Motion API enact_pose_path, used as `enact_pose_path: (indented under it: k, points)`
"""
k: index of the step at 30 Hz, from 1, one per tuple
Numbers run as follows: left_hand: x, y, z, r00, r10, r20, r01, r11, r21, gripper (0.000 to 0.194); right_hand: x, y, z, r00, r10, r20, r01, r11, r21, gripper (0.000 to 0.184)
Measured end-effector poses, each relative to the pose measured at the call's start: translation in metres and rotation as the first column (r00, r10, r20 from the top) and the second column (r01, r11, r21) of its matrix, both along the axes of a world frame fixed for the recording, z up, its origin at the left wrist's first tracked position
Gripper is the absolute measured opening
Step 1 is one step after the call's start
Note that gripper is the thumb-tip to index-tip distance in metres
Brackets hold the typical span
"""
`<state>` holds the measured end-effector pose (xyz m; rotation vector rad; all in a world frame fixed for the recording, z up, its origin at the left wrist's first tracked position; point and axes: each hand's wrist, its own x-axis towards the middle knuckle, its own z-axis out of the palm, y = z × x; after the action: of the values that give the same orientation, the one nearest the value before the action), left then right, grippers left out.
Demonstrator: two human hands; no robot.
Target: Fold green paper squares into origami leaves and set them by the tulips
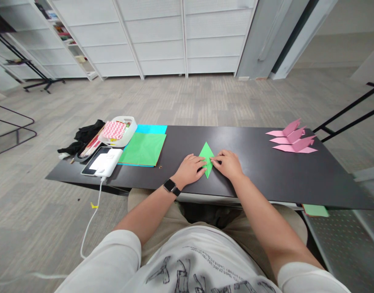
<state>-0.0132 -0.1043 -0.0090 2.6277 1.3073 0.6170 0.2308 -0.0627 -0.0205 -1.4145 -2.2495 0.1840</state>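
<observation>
A green paper folded into a narrow diamond (206, 154) lies on the black table (254, 179) in front of me. My left hand (189, 169) rests on its left side, fingers curled and pressing the paper down. My right hand (228, 163) pinches the paper's right edge near the middle, fingertips meeting the left hand's. A dark watch sits on my left wrist.
A stack of green and blue paper sheets (144, 148) lies to the left, beside a white basket (119, 131), a phone on a white charger block (101, 162) and black cloth (86, 134). Folded pink paper shapes (292, 140) sit at the far right. A green sheet (315, 210) lies below the table edge.
</observation>
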Motion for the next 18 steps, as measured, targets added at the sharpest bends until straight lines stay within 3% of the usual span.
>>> enact_pose_path:
  k: [13,18]
  points:
    - [-0.001,-0.0009,-0.0006,1.0,0.002,0.02,-0.001,0.999,-0.035,0.031,0.0091,0.0052,-0.0041,1.0,-0.021,-0.012,0.021,1.0,-0.009,0.017]
    - [-0.0014,-0.0017,0.0037,0.999,0.001,0.046,-0.001,1.0,0.009,0.038,0.0087,0.0053,-0.0029,0.999,0.018,-0.036,-0.019,0.999,-0.039,0.015]
